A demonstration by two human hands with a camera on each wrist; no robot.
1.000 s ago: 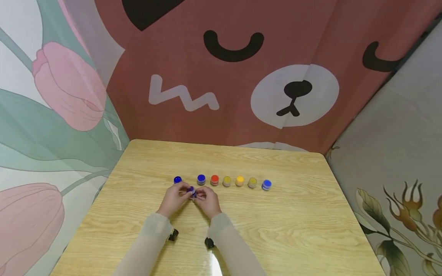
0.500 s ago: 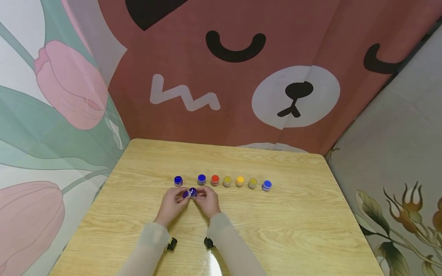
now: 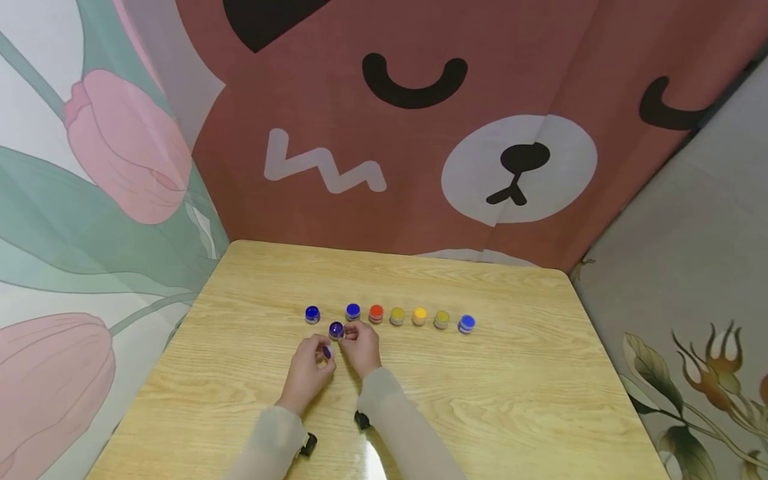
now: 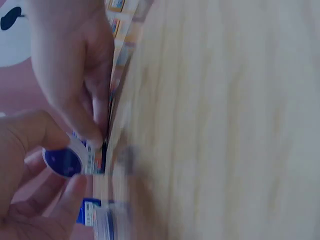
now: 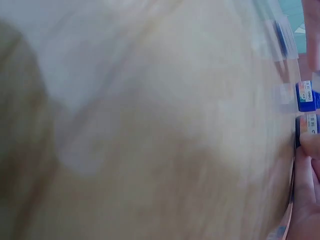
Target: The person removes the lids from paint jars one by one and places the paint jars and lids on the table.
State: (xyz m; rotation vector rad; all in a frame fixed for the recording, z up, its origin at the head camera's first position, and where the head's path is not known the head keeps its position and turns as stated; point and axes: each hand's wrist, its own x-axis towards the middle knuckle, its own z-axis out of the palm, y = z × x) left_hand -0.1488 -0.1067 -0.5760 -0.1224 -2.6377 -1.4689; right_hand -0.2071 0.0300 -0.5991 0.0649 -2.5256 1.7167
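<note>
In the head view my left hand (image 3: 309, 368) pinches a small round lid (image 3: 327, 351) between thumb and fingers, its paint-stained dark blue-purple face turned up on edge. The left wrist view shows the lid's pale rim (image 4: 62, 161) close up. My right hand (image 3: 361, 347) grips the side of a small paint jar (image 3: 337, 330), which stands upright with its glossy dark purple paint exposed. A printed label shows on this jar (image 5: 311, 124) in the right wrist view. The lid is apart from the jar, nearer the body.
Behind the hands, a row holds a blue jar (image 3: 353, 311), a red jar (image 3: 376, 314), an orange-yellow jar (image 3: 419, 316), two olive ones and a lighter blue jar (image 3: 467, 324) at the right end. A glossy dark blue jar (image 3: 312, 315) stands to the left on the wooden table (image 3: 510, 387).
The lid has come off the purple jar, and my left hand has drawn it down toward the body. My right hand has stayed at the jar, which now stands upright slightly farther back.
</note>
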